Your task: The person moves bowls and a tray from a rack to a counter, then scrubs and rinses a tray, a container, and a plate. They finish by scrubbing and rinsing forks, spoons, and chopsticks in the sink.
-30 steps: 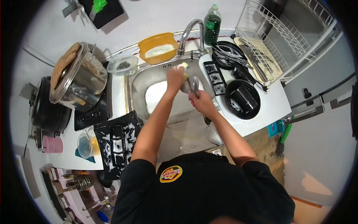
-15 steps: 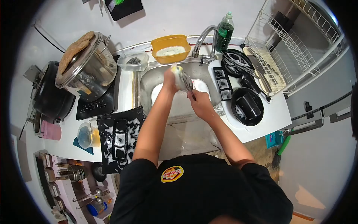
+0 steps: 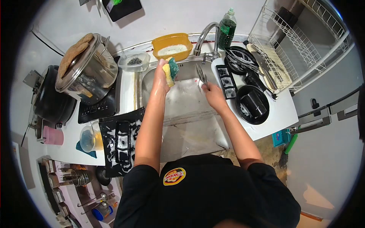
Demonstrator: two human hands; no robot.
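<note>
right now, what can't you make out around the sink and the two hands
Head view only:
- The cutlery in the right hand: the count, too small and bunched.
- The sink floor: white foam covers it.
- The left hand palm: the sponge hides it.
- The jars at lower left: small, some cut off by the lens rim.

Right hand (image 3: 211,92): closed around cutlery (image 3: 201,76). Handles are hidden in the fist; pieces too small to count.
Left hand (image 3: 161,78): fingers wrap the sponge (image 3: 170,71); its palm-side face is hidden.
Sink (image 3: 178,100): front rim partly covered by both forearms.
Dish rack (image 3: 289,45), 2 o'clock: outer end cut off by the lens edge.
Black board (image 3: 121,7), 12 o'clock: cropped by the top edge.
Clear tub (image 3: 133,61), 11 o'clock: dark contents not identifiable.
Shelf clutter (image 3: 76,178), 7 o'clock: dim, blurred, individual items unreadable.
</note>
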